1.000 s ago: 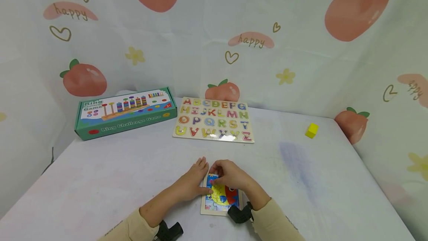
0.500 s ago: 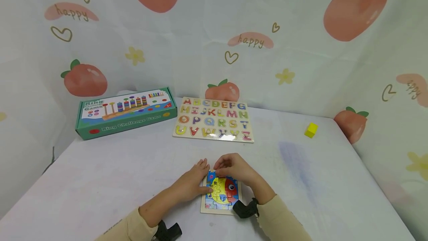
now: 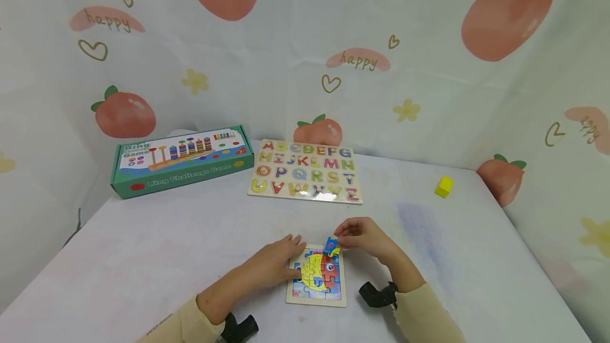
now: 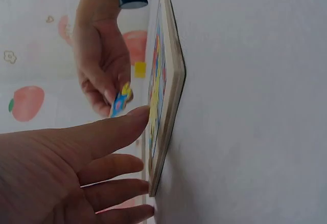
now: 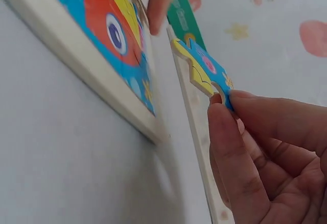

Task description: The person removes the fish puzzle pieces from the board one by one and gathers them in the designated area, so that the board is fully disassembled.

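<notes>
– Pinching, would you say, or just touching?

– Pinching. From the head view, the right hand (image 3: 367, 237) nips a small puzzle piece (image 3: 332, 246) by its right side, over the far right corner of the puzzle board (image 3: 315, 303)

– And the left hand (image 3: 274, 266)?

– Fingers straight and loosely spread along the board's left side, the thumb reaching over the frame to the fish picture (image 3: 316, 277). A pale bare patch shows at the picture's far left corner

– What else is on the table (image 3: 143, 258)?

– A letter board (image 3: 297, 173) behind the puzzle, a green Ring Challenge Game box (image 3: 183, 162) just beside it to the left, and a yellow block (image 3: 444, 187) well apart to the right. Peach-printed cloth (image 3: 267, 68) hangs behind

– Now the left wrist view?

– Thumb tip overlapping the board, other fingers stretched out with narrow gaps; whether they press, I can't tell. Beyond them the right hand holds the piece, and the yellow block shows past it

– And the right wrist view?

– Clearest look at the pinch: thumb and fingers close on the blue end. Piece raised clear of the board and tilted, blue with a pink spot and a yellow strip along one edge. The fish's round eye is to its left, the green box behind
</notes>
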{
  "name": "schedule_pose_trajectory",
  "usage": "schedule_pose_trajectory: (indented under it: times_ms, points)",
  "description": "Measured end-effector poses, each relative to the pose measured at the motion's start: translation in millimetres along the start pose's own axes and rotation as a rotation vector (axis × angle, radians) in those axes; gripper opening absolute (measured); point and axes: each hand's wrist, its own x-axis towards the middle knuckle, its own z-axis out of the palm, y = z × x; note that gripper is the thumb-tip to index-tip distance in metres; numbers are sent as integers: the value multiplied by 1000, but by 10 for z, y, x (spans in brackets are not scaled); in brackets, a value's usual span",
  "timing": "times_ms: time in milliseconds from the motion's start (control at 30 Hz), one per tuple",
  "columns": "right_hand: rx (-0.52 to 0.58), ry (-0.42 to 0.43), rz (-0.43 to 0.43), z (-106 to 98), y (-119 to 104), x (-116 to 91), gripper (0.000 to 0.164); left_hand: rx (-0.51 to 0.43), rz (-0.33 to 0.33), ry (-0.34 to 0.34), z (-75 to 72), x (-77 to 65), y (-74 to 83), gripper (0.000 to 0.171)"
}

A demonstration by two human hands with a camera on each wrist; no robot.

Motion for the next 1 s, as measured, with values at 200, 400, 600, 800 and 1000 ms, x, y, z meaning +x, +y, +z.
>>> schedule_pose_trajectory:
  times_ms: [200, 400, 600, 800, 1000]
  points:
    - [12, 18, 12, -171, 85, -70, 26, 37, -7, -12, -38, -1, 10, 61]
    - [9, 5, 34, -316, 159, -140, 26, 63, -16, -11, -17, 22, 2, 61]
    - [5, -41, 44, -396, 242, -170, 26, 19, -8, -9, -10, 15, 0, 60]
    - [-36, -5, 50, -426, 301, -159, 25, 10, 5, -8, -3, -1, -9, 59]
    - [-73, 39, 53, -435, 336, -160, 24, 17, 2, -17, -3, -9, -13, 60]
